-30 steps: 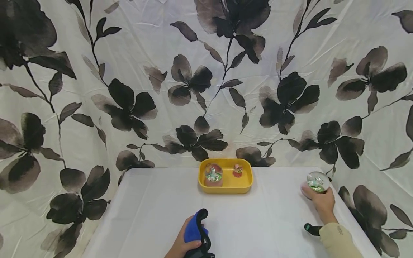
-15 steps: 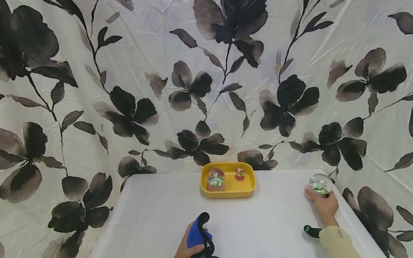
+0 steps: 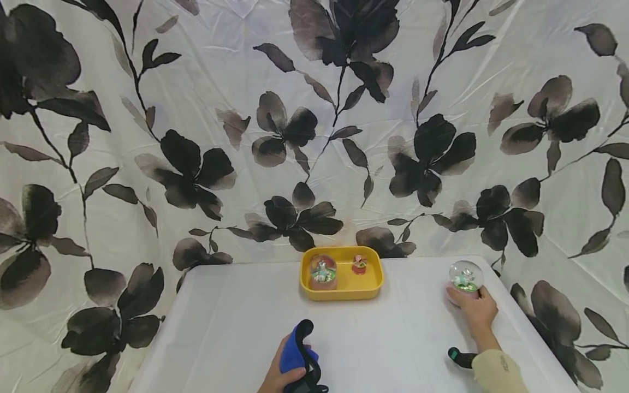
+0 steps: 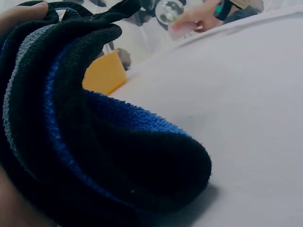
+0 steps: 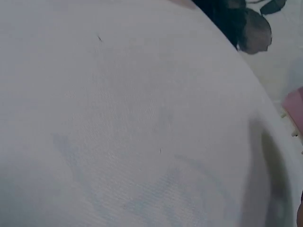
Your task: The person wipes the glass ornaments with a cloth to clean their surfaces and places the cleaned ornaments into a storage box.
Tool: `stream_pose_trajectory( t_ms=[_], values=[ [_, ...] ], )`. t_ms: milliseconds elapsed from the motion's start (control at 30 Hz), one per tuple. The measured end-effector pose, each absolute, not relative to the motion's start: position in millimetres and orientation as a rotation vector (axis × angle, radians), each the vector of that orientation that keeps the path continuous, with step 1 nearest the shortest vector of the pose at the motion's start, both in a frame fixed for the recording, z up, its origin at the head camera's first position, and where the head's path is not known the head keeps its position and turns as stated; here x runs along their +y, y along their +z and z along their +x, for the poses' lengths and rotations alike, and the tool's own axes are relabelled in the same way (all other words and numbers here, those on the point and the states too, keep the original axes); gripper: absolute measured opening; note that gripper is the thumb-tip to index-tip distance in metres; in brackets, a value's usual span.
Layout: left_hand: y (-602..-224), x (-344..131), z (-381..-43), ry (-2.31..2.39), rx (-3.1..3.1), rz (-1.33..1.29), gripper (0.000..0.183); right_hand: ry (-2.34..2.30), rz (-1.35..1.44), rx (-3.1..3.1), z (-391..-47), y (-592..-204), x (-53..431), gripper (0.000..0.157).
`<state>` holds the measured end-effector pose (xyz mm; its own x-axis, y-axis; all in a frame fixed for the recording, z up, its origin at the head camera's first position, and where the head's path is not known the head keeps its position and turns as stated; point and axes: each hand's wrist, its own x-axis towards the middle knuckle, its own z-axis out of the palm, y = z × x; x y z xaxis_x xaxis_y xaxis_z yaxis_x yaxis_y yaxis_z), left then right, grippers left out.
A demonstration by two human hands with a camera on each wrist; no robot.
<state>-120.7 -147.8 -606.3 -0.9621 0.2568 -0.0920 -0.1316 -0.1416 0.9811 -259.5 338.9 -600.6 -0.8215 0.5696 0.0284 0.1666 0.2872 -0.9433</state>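
At the right side of the table, my right hand (image 3: 479,315) grips a snow globe (image 3: 465,277) by its pink base, the clear ball upright on top. In the right wrist view only part of that pink base (image 5: 294,111) shows at the edge, small pegs under it, held off the white cloth. My left hand (image 3: 274,377), near the front middle, holds a folded blue cloth (image 3: 291,355) with thick black edging. The left wrist view shows the cloth's blue and black folds (image 4: 71,118) close up, hiding most of the fingers.
A yellow tray (image 3: 344,295) stands at the back middle, holding another snow globe (image 3: 322,272) on its left and a small red-based ornament (image 3: 359,265) on its right. White cloth covers the table (image 3: 393,333). Behind it hangs a floral curtain (image 3: 226,82).
My right hand has carried the snow globe a little to the left, toward the tray. My left hand keeps its hold on the folded cloth. The head view has shifted slightly.
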Motion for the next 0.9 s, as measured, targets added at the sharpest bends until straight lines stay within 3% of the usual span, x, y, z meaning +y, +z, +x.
stream_pose_trajectory(
  t_ms=[267, 667, 900],
  values=[
    [-598.7, -148.8, -133.2, 2.205, 1.861, 0.187, 0.077, 1.468, -0.488, -2.203, -258.4, -574.2, 317.9, 0.078],
    [-579.4, -132.2, -162.6, 2.258, 1.768, 0.201, 0.079, 1.596, -0.096, -2.248, -236.6, -510.6, 266.0, 0.077],
    [-580.6, -132.6, -153.9, 2.208, 1.754, 0.163, 0.082, 1.768, -0.069, -2.245, -203.8, -516.6, 224.0, 0.077]
  ],
)
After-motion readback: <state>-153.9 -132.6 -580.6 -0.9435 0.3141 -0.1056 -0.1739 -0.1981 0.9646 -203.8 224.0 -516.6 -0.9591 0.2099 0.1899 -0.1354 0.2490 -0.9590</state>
